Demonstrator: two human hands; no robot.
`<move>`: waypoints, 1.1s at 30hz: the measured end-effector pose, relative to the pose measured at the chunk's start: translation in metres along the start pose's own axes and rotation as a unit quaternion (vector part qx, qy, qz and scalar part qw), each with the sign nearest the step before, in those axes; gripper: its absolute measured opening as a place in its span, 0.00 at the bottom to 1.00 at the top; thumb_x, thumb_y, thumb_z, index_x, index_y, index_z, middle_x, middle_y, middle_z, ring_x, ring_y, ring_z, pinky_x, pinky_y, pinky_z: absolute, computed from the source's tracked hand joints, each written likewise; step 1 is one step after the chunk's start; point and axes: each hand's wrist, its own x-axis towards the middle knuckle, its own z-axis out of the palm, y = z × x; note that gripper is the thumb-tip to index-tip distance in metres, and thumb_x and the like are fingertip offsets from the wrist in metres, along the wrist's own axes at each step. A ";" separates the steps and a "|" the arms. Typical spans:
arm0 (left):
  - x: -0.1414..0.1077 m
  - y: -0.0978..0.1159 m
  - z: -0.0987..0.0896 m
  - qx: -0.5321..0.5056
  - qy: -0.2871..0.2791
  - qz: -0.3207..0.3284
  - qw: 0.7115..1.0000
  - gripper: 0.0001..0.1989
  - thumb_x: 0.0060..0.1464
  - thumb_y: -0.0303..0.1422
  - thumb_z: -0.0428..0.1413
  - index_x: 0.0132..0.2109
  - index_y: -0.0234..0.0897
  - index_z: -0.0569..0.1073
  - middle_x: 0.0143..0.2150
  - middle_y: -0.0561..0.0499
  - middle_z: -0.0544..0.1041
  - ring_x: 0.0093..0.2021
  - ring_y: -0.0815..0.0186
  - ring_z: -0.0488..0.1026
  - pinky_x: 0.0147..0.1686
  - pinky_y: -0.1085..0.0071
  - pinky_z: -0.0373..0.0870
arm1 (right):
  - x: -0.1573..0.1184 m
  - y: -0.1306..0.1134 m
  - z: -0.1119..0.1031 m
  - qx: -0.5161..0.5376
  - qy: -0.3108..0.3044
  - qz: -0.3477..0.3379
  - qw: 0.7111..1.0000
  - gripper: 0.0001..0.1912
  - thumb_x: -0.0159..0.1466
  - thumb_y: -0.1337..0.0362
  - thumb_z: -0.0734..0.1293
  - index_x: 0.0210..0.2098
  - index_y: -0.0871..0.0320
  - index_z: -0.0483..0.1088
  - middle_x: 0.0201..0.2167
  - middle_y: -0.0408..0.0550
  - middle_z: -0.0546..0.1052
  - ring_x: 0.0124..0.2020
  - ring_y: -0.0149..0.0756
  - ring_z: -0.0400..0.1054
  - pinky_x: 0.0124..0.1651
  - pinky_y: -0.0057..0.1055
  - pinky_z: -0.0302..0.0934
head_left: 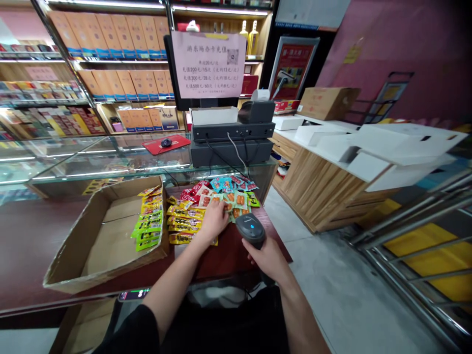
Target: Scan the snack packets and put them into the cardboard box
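My right hand (268, 258) is wrapped round the handle of a dark grey barcode scanner (250, 228), which has a small blue light on top. The scanner's head points at the packets ahead. My left hand (215, 220) reaches into the pile with its fingers curled on a small snack packet (227, 207) with orange-brown contents. Long yellow snack packets (185, 222) lie in rows left of that hand. Beyond them are red packets (201, 187) and blue packets (222, 184). Green and yellow packets (149, 221) line the right side of a shallow cardboard box (70, 248).
The packets lie on a dark red tabletop (228, 260). Behind it, a glass counter (121, 152) carries a black mouse (166, 142) and a till (232, 147) with cables. A white-topped wooden cabinet (313, 191) and metal railings (405, 275) stand to the right.
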 end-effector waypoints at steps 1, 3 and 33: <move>0.000 -0.005 -0.003 -0.056 0.020 -0.037 0.998 0.09 0.52 0.28 0.52 0.41 0.35 0.72 0.41 0.43 0.76 0.45 0.57 0.71 0.47 0.61 0.66 | 0.000 -0.001 0.000 -0.005 0.000 -0.009 1.000 0.12 0.57 0.53 0.66 0.32 0.56 0.68 0.17 0.45 0.75 0.18 0.40 0.72 0.20 0.31 0.64; -0.001 -0.015 -0.011 -0.183 0.046 -0.117 0.975 0.08 0.52 0.31 0.54 0.40 0.35 0.73 0.38 0.46 0.77 0.40 0.61 0.74 0.43 0.65 0.69 | -0.001 -0.003 0.001 -0.013 -0.003 -0.026 1.000 0.12 0.58 0.53 0.66 0.31 0.56 0.69 0.18 0.45 0.75 0.18 0.40 0.72 0.21 0.31 0.64; -0.013 -0.025 -0.043 -0.604 0.038 -0.344 0.718 0.23 0.35 0.30 0.69 0.39 0.34 0.68 0.29 0.54 0.77 0.22 0.73 0.73 0.27 0.74 0.73 | -0.004 -0.013 0.017 -0.017 -0.034 -0.055 0.998 0.13 0.59 0.53 0.66 0.31 0.58 0.68 0.18 0.45 0.75 0.17 0.36 0.70 0.21 0.29 0.63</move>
